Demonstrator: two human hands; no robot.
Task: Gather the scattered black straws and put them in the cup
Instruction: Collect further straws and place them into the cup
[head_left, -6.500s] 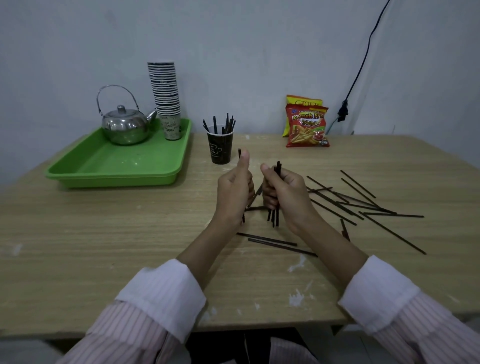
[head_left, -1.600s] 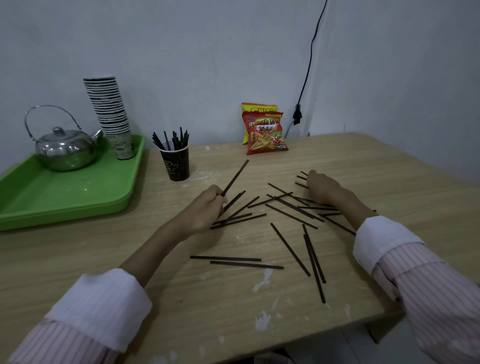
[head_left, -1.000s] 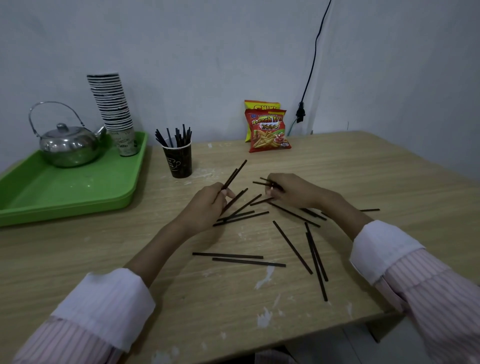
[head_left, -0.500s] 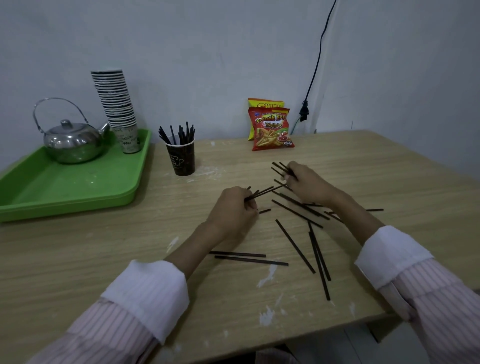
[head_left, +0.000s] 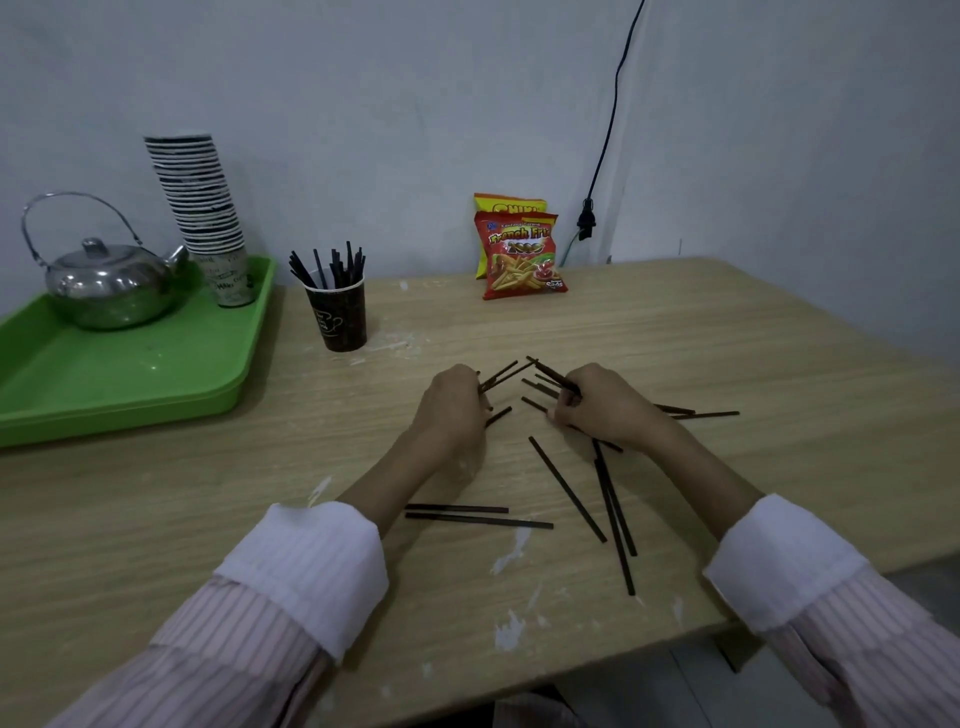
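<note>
A dark paper cup (head_left: 337, 318) stands on the table with several black straws upright in it. My left hand (head_left: 451, 404) is closed around a few black straws (head_left: 501, 375) whose ends stick out to the right. My right hand (head_left: 597, 402) grips another small bunch of straws (head_left: 550, 373) pointing up and left. The two bunches nearly meet between my hands. More straws lie loose on the wood: two parallel ones (head_left: 478, 517) near my left forearm and three long ones (head_left: 613, 512) by my right forearm. A few poke out behind my right wrist (head_left: 696, 413).
A green tray (head_left: 130, 379) at the left holds a steel kettle (head_left: 106, 286) and a tall stack of paper cups (head_left: 200, 208). Two snack bags (head_left: 519, 254) lean on the wall at the back. A black cable (head_left: 605, 140) hangs down the wall. The table's near edge (head_left: 571, 665) is close.
Both hands have drawn closer together at the table's middle, each keeping its bunch of straws. The right hand slid left and toward me a little.
</note>
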